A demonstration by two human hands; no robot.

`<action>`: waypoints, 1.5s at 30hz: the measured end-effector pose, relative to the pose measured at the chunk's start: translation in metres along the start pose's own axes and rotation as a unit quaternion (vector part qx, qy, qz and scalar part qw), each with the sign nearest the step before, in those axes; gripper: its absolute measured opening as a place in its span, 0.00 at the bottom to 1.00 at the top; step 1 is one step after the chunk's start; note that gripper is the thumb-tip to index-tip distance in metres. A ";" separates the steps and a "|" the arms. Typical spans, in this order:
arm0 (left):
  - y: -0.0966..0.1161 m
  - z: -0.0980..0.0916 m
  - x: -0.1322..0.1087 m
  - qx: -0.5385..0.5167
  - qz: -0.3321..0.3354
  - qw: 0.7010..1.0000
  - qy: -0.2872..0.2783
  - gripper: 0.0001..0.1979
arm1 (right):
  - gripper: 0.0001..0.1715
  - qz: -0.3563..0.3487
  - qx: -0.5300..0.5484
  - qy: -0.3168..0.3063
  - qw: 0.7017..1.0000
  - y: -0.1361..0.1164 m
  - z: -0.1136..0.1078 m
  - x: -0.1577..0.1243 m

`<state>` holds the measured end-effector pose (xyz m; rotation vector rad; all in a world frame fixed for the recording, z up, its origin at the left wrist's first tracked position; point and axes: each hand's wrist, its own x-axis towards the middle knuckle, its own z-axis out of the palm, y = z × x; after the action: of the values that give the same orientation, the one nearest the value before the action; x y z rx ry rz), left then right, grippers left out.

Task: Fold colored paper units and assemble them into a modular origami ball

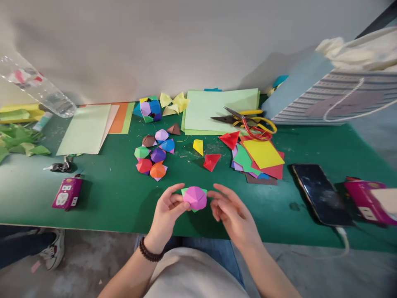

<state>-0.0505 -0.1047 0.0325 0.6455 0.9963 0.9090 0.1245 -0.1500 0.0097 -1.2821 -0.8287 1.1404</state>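
Observation:
A pink folded paper ball with green corners (194,198) is held over the near edge of the green table (124,194). My left hand (166,213) pinches its left side with thumb and fingers. My right hand (231,213) touches its right side with the fingertips, the other fingers loosely spread. Behind them lies a cluster of several finished paper balls (154,152) in many colours. Loose folded pieces lie near: a yellow one (198,146) and red ones (211,161).
Scissors (248,121) lie on light green sheets at the back. A stack of coloured paper squares (259,159), a phone (321,193) and a magenta box (369,200) sit right. A plastic bottle (37,85), paper sheets (87,128), keys (60,167) and a small magenta box (67,193) sit left. Another person's shoe (56,250) shows below.

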 end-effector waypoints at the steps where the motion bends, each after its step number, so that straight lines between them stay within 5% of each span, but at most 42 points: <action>1: -0.002 0.001 -0.001 0.004 0.003 1.000 -0.004 0.27 | 0.18 0.060 0.072 -0.013 0.996 -0.002 0.002 -0.003; 6: -0.008 0.005 -0.005 0.000 -0.008 0.999 -0.044 0.28 | 0.21 0.155 0.236 -0.030 0.959 -0.006 0.013 -0.006; 12: -0.008 0.000 -0.004 -0.005 0.004 0.999 -0.053 0.27 | 0.22 0.207 0.256 -0.054 0.943 -0.003 0.015 -0.007; 19: -0.011 0.002 -0.007 -0.035 -0.045 0.996 -0.071 0.15 | 0.17 0.149 0.254 -0.022 0.955 -0.006 0.010 -0.009; 26: -0.007 0.003 -0.018 0.058 0.043 0.989 -0.125 0.11 | 0.18 0.097 0.249 -0.066 0.961 -0.006 0.008 -0.017; 32: 0.024 -0.006 -0.019 0.225 0.175 0.907 -0.309 0.14 | 0.11 -0.022 0.151 -0.174 0.973 -0.013 -0.008 -0.022; 37: 0.034 -0.005 -0.013 0.248 0.305 0.824 -0.409 0.12 | 0.05 -0.112 0.139 -0.297 0.938 -0.017 -0.015 -0.015; 39: 0.031 -0.007 -0.011 0.243 0.285 0.832 -0.408 0.11 | 0.05 -0.089 0.158 -0.289 0.940 -0.016 -0.012 -0.013; 42: 0.024 -0.013 -0.008 0.231 0.191 0.902 -0.311 0.07 | 0.05 -0.031 0.173 -0.187 0.966 -0.011 -0.007 -0.010; 45: 0.017 -0.018 -0.004 0.196 0.077 0.955 -0.207 0.23 | 0.09 0.027 0.163 -0.093 0.982 -0.004 -0.005 -0.005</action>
<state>-0.0733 -0.0991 0.0409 1.2109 0.7544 0.6703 0.1284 -0.1562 0.0139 -0.9405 -0.7101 1.3920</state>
